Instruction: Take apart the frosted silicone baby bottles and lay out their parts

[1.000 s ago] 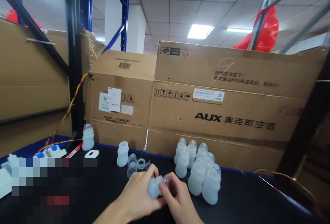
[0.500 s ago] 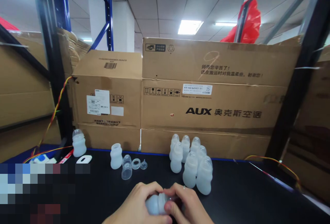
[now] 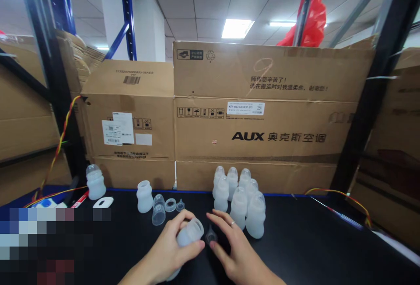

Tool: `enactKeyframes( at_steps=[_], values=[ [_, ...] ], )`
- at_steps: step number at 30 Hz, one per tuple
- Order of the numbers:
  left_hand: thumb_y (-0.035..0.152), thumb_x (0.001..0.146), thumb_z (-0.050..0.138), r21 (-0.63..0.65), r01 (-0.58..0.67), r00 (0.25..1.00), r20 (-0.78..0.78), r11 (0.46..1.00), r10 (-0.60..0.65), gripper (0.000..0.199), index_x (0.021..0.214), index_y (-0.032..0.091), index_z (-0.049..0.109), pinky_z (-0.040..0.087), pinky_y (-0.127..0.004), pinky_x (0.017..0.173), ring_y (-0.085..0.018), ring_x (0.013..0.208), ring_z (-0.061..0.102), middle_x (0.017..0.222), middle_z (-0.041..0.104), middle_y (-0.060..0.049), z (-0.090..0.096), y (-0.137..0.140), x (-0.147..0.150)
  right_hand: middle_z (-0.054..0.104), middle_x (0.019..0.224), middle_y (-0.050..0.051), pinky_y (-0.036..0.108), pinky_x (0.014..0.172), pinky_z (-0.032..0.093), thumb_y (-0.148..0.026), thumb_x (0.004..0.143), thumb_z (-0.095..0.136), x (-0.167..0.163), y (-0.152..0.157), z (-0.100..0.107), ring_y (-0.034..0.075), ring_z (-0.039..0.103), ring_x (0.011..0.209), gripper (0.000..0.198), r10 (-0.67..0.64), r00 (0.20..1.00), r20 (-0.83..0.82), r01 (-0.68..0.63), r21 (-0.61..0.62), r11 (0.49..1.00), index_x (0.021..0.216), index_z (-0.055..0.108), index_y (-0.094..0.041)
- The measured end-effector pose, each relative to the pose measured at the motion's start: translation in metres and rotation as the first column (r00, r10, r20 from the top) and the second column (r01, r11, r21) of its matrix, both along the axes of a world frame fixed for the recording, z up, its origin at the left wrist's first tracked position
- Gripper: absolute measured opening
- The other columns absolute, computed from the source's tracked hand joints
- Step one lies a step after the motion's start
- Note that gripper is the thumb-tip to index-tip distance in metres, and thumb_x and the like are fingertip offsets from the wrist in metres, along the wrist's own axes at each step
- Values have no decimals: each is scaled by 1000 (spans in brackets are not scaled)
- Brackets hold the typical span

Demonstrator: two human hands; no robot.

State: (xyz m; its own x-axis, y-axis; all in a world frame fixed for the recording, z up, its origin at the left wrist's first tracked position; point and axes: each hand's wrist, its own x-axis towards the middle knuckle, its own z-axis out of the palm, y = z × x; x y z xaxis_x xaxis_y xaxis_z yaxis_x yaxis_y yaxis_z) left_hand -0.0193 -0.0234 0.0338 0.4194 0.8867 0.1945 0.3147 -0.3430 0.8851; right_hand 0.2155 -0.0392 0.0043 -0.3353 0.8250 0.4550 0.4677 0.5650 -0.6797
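Note:
My left hand (image 3: 170,250) grips a frosted white silicone bottle (image 3: 189,234), tilted with its open neck up and to the right. Spread flat on the black table, my right hand (image 3: 234,250) has its fingers apart; its fingertips rest beside a small clear teat (image 3: 211,235) lying between the two hands. A cluster of several capped bottles (image 3: 239,199) stands just behind my right hand. Behind my left hand are an uncapped bottle (image 3: 145,196), clear caps (image 3: 158,211), a ring (image 3: 170,205) and another teat (image 3: 180,206).
Large cardboard boxes (image 3: 262,119) form a wall along the back of the black table (image 3: 311,250). One capped bottle (image 3: 95,182) and a small white object (image 3: 103,202) sit at the far left. Black shelf posts (image 3: 367,92) rise on both sides; red-yellow wires (image 3: 341,195) trail at the right.
The two hands, joined on the bottle before, have separated. The right hand has let go and spread on the table; a clear teat now lies between them. The view shifted right.

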Motion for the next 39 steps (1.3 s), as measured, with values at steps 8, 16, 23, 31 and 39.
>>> enactKeyframes(
  at_steps=[8,16,23,31,39],
  values=[
    [29,77,75,283,-47,935,-324,958,142,12,77,24,63,43,-29,66,-20,71,64,80,72,2,-2,-5,5,70,111,9,46,92,57,-34,93,70,-23,-4,0,29,69,102,43,-57,998,3,56,71,996,133,60,-22],
    [30,80,78,342,-156,964,-150,927,218,51,108,31,36,49,-29,70,-18,68,67,77,74,9,-16,6,-4,70,125,9,47,102,54,-28,98,65,-14,0,1,27,67,115,43,-61,995,-84,68,82,994,140,56,-28],
    [28,78,81,559,-58,937,-256,827,238,35,96,28,51,53,-32,76,-20,83,67,94,68,2,-5,1,-6,73,119,5,44,99,54,-26,103,61,-21,-3,-3,26,68,111,29,-47,994,-102,63,166,984,131,62,-32],
    [42,91,75,758,-103,839,-281,644,465,20,99,25,70,51,-32,70,-22,78,68,84,68,0,17,20,-39,77,122,3,48,105,52,-3,92,59,-15,-2,-2,29,64,120,41,-57,985,164,21,212,977,120,69,-30],
    [43,87,74,802,-277,779,-136,530,612,19,91,25,73,49,-49,88,-33,99,64,102,66,-7,12,39,-64,56,153,10,56,111,50,-3,79,68,-16,-4,-8,37,57,138,42,-94,948,304,53,141,989,111,76,-30]
  ],
)
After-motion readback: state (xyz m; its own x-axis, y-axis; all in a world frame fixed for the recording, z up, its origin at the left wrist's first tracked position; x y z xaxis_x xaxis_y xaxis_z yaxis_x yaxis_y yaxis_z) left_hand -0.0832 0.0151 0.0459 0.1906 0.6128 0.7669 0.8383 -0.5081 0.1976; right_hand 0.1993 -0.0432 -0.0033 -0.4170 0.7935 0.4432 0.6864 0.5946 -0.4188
